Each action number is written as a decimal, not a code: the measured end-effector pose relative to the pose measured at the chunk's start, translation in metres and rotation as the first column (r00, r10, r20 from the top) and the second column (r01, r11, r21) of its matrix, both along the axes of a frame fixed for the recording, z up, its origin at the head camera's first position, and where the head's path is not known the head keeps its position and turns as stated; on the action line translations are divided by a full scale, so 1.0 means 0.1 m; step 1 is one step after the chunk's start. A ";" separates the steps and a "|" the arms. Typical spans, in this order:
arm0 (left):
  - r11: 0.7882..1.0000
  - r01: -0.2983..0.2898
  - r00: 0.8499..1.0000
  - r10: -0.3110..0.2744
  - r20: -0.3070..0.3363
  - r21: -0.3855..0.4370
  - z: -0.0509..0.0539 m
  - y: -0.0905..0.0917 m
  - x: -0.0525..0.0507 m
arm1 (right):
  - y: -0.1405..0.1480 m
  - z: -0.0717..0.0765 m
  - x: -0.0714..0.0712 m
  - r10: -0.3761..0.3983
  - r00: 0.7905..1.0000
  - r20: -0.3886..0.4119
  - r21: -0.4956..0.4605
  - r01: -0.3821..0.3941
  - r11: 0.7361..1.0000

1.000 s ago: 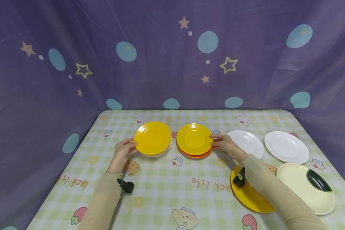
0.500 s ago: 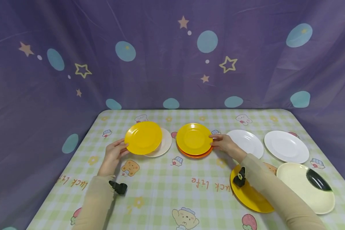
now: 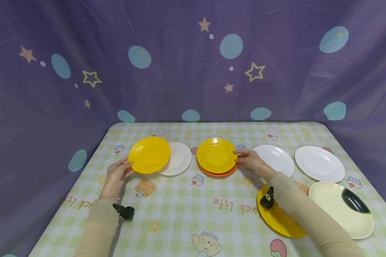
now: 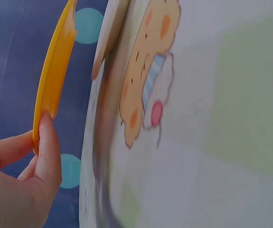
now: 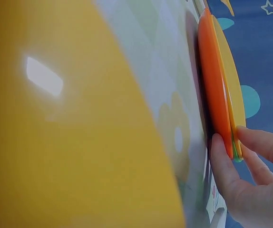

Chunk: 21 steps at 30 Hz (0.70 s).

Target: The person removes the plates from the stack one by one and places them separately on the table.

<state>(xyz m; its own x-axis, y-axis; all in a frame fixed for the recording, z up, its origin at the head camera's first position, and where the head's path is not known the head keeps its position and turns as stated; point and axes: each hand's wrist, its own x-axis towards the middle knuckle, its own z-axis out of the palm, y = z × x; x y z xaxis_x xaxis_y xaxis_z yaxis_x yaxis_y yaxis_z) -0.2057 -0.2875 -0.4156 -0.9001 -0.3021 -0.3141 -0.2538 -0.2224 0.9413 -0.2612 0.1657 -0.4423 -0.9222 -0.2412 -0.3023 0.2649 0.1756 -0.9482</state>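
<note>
My left hand [image 3: 116, 175] pinches the left rim of a yellow plate [image 3: 149, 155], thumb on one face and fingers on the other. In the left wrist view this plate [image 4: 55, 71] is held up off the tabletop. Partly behind it, a white plate [image 3: 179, 159] lies on the table. To the right, my right hand [image 3: 253, 162] grips the right edge of a stack of plates. A yellow plate [image 3: 216, 155] tops the stack, with an orange plate [image 5: 212, 80] beneath. A sliver of green [image 5: 235, 148] shows between their rims in the right wrist view.
Two more white plates [image 3: 320, 164] lie at the back right. A large yellow plate [image 3: 276, 217] sits under my right forearm. Beside it is a cream plate [image 3: 332, 210] with a dark green patch. A checked cloth [image 3: 167, 214] covers the table; a purple curtain [image 3: 180, 89] hangs behind.
My left hand has carried its yellow plate leftward from above the white plate, which now shows more fully. The right hand and its stack have stayed in place.
</note>
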 end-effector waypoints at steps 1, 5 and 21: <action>1.000 -0.007 1.000 0.007 0.005 0.012 0.01 -0.02 0.01 | 0.00 0.00 0.00 -0.005 1.000 0.005 -0.001 0.005 1.000; 0.999 -0.053 0.998 0.052 0.033 0.012 0.01 -0.10 0.02 | 0.00 -0.01 -0.01 -0.010 1.000 0.014 -0.008 0.010 1.000; 0.990 -0.133 0.986 0.128 0.105 0.041 -0.02 -0.39 0.07 | 0.00 -0.03 -0.04 -0.026 1.000 0.016 -0.001 0.026 1.000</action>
<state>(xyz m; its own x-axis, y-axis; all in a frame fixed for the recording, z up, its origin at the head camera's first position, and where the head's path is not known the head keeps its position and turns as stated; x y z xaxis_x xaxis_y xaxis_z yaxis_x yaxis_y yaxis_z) -0.1991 -0.3265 -0.4176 -0.8166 -0.3972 -0.4188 -0.3136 -0.3038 0.8996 -0.2652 0.1654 -0.4457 -0.9231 -0.2178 -0.3168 0.2846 0.1669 -0.9440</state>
